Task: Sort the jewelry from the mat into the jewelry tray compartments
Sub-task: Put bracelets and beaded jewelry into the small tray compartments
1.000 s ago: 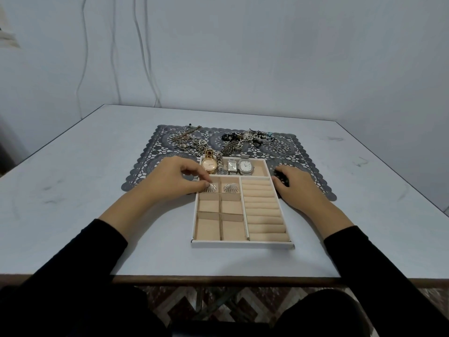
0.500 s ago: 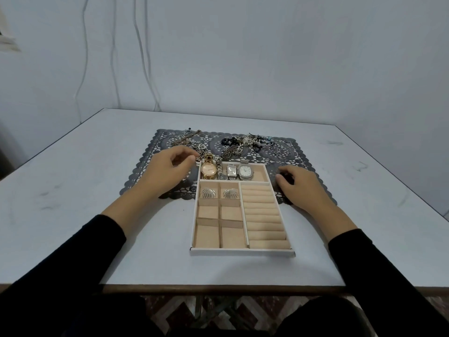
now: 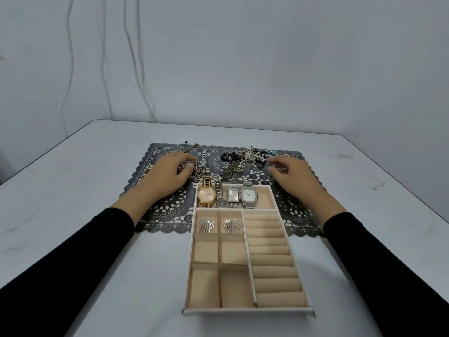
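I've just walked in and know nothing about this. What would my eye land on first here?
Probably the beige jewelry tray in the middle, with four watches lined up in its far compartment and two silver shell-shaped earrings, one each in the next two small compartments. Behind it, the left hand and right hand reach onto a dark lace mat strewn with tangled chains.

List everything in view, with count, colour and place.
table: one, white, under everything
mat: one, dark grey lace, far middle of table
jewelry tray: one, beige, white-rimmed, far end on mat
watches: four, one gold, three silver, tray's far wide compartment
shell earrings: two, silver, one each in the two far small compartments
chain pile: one, silver, mat's left
beaded pile: one, silver and dark, mat's right of middle
cables: several, white, wall
sleeves: two, black, forearms
left hand: one, on chain pile, grip unclear
right hand: one, beside beaded pile
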A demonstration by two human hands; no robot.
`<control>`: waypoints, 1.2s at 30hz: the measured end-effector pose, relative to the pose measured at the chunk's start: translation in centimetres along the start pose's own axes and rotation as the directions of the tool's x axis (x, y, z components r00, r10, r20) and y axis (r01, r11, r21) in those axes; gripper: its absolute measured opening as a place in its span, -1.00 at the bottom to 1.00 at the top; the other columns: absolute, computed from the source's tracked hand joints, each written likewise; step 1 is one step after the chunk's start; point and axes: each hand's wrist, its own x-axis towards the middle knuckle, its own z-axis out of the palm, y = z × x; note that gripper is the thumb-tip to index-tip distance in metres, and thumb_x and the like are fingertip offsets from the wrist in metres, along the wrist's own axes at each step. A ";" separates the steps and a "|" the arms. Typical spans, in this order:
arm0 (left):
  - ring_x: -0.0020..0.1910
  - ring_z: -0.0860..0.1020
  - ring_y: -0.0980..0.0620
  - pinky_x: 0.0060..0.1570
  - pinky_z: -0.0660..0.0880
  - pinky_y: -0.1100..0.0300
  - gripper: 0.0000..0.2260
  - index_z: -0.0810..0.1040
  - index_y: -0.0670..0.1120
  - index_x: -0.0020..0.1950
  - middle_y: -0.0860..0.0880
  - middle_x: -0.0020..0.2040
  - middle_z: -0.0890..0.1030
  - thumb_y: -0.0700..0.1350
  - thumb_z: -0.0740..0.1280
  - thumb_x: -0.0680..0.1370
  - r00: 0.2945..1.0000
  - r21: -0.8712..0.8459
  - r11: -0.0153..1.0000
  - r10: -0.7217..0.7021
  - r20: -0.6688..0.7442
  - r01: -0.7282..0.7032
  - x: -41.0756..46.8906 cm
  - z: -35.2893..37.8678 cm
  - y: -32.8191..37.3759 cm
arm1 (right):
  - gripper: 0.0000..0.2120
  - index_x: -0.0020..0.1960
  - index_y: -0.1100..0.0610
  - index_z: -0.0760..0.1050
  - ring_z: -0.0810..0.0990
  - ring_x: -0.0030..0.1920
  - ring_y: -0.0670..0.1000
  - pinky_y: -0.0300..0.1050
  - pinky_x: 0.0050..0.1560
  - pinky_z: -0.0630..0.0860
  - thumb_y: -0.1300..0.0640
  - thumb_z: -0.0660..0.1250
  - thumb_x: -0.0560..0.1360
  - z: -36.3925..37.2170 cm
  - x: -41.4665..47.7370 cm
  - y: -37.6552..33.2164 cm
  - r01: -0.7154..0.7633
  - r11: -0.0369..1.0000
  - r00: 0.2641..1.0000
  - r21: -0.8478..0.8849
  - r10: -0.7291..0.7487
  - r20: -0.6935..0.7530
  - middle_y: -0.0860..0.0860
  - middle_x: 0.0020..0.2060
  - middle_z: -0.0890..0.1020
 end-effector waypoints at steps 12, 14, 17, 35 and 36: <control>0.18 0.50 0.09 0.20 0.36 0.24 -0.77 0.60 -0.04 0.24 0.02 0.21 0.59 -0.06 0.27 0.62 0.989 0.033 0.989 0.142 0.045 -0.144 3.7 1.5 -0.5 | -0.82 0.08 -0.04 0.64 0.57 -0.09 -0.15 -0.24 -0.03 0.47 0.10 0.39 0.49 3.8 5.1 -0.5 0.180 0.979 0.970 0.092 -0.192 0.149 -0.13 -0.08 0.64; 0.16 0.49 0.13 0.21 0.38 0.22 -0.76 0.59 -0.03 0.25 0.03 0.21 0.59 -0.05 0.26 0.63 0.984 0.020 0.985 0.171 0.054 -0.172 4.4 1.8 -0.2 | -0.82 0.09 -0.04 0.64 0.57 -0.07 -0.12 -0.22 -0.01 0.47 0.10 0.38 0.50 4.1 5.6 -0.6 0.200 0.975 0.961 0.098 -0.215 0.176 -0.10 -0.08 0.64; 0.19 0.50 0.12 0.22 0.38 0.21 -0.74 0.59 -0.01 0.28 0.05 0.22 0.60 -0.03 0.24 0.64 0.977 0.005 0.978 0.207 0.059 -0.208 5.5 2.3 0.3 | -0.79 0.10 -0.06 0.63 0.57 -0.05 -0.05 -0.14 0.00 0.49 0.13 0.36 0.51 4.5 6.1 -0.5 0.223 0.972 0.949 0.079 -0.235 0.210 -0.05 -0.04 0.62; -0.05 0.58 0.11 0.00 0.51 0.15 -0.85 0.66 0.07 0.07 0.10 0.02 0.64 -0.08 0.34 0.55 0.977 -0.029 0.987 0.162 0.136 -0.160 8.7 3.7 1.3 | -0.82 -0.12 0.04 0.58 0.60 -0.10 -0.10 -0.26 -0.07 0.54 0.31 0.36 0.47 3.5 6.8 0.4 0.120 0.980 0.948 0.161 -0.161 0.276 -0.07 -0.12 0.64; -0.04 0.58 0.12 0.00 0.51 0.16 -0.86 0.66 0.07 0.05 0.12 -0.01 0.63 -0.08 0.37 0.54 0.977 -0.037 0.986 0.167 0.136 -0.163 8.7 3.7 1.2 | -0.81 -0.12 0.05 0.58 0.60 -0.10 -0.11 -0.25 -0.06 0.53 0.33 0.34 0.47 3.2 6.8 0.4 0.112 0.980 0.946 0.164 -0.155 0.284 -0.07 -0.12 0.64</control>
